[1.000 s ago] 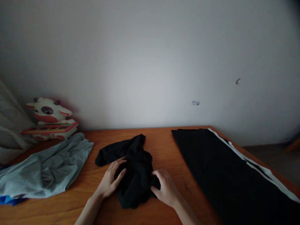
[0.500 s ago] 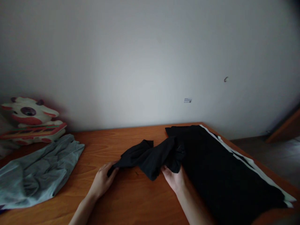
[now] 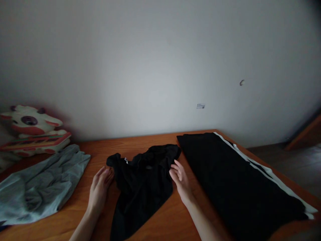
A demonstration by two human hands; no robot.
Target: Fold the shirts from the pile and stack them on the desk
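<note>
A crumpled black garment lies on the wooden table, one end reaching the near edge of the view. A small white tag shows near its upper left. At its left edge is my left hand, fingers curved beside the cloth; whether they grip it is unclear. My right hand is at the garment's right edge, thumb and fingers apart, fingertips against the fabric.
Black clothing with white stripes lies flat on the right. A crumpled grey cloth is on the left, with a cow-shaped toy keyboard behind it. A pale wall rises behind the table.
The black garment has come down onto the table and spread toward the near edge. My left hand has moved left, and my right hand has opened at the garment's side.
</note>
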